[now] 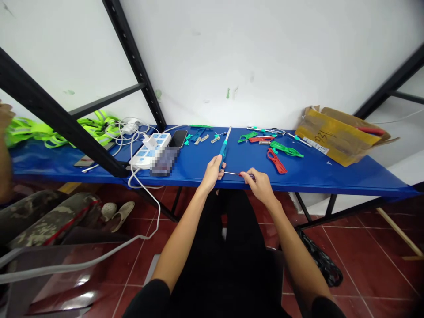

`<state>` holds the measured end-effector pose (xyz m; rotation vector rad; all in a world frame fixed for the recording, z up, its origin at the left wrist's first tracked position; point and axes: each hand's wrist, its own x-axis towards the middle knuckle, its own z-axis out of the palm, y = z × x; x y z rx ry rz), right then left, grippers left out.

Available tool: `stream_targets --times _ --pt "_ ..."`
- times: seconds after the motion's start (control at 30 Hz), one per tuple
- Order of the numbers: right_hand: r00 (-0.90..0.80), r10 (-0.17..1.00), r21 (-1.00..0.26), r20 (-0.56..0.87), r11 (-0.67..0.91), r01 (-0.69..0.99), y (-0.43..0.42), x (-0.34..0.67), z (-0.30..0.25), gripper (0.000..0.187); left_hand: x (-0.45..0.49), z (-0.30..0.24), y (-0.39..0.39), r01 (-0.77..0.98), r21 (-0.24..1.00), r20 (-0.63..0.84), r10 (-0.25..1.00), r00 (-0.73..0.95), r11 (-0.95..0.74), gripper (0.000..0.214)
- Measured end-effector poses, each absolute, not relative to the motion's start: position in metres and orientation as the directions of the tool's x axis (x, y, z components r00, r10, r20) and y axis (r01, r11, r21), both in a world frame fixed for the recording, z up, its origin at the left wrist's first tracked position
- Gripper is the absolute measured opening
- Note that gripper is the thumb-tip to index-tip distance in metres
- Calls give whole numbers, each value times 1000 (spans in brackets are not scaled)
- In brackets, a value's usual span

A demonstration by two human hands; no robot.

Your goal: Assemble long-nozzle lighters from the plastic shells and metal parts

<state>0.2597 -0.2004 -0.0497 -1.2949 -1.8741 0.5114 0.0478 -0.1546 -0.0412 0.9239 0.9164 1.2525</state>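
Note:
My left hand is closed around the blue handle of a long-necked lighter, whose thin metal neck points away toward the wall. In my right hand is a screwdriver, its handle mostly hidden by my fingers. The shaft runs left, and its tip meets the lower end of the lighter beside my left fingers; the exact contact is too small to make out. Just right of my hands lies a red lighter shell. Behind it are a green shell and another red shell.
Small metal-coloured parts lie behind my left hand. A power strip with cables and a phone sit to the left. An open cardboard box stands right. Black shelf posts frame the blue table. Another person's arm shows far left.

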Motion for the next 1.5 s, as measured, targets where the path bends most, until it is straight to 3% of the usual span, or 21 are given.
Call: stream_targets --times 0.1,0.2,0.3,0.5,0.6,0.7,0.83,0.97,1.17,1.37,1.5 --pt "-189 924 -725 331 377 576 -197 260 -51 46 48 -42 -154 -365 927 -61 995 81 87 57" --pt "-241 895 -809 376 444 386 -194 261 -52 27 47 -43 -153 -380 921 -62 995 80 88 57" --pt "-238 872 -830 428 484 278 -193 260 -53 28 47 -43 -153 -380 921 -57 995 88 86 58" --pt "-182 904 -753 386 423 504 -195 252 -55 55 46 -40 -155 -375 923 -64 995 74 87 59" --pt "-253 887 -778 386 460 427 -196 254 -53 30 46 -39 -155 -386 918 -65 996 62 84 60" --pt "-310 864 -788 397 494 368 -197 259 -49 27 47 -41 -155 -367 927 -62 996 68 83 59" --pt "-223 898 -742 380 440 507 -197 260 -46 29 47 -43 -154 -365 928 -56 996 70 78 58" --pt "-186 910 -619 371 392 681 -202 256 -42 38 47 -40 -156 -361 929 -66 995 72 88 58" --pt "-334 839 -625 430 543 561 -211 256 -35 27 49 -38 -158 -371 925 -70 996 47 83 57" --pt "-219 891 -539 397 419 730 -214 250 -36 39 51 -37 -167 -310 950 -37 999 -10 32 49" --pt "-411 831 -636 376 553 538 -229 243 -29 19 33 -34 -194 -332 943 -43 999 -25 32 57"
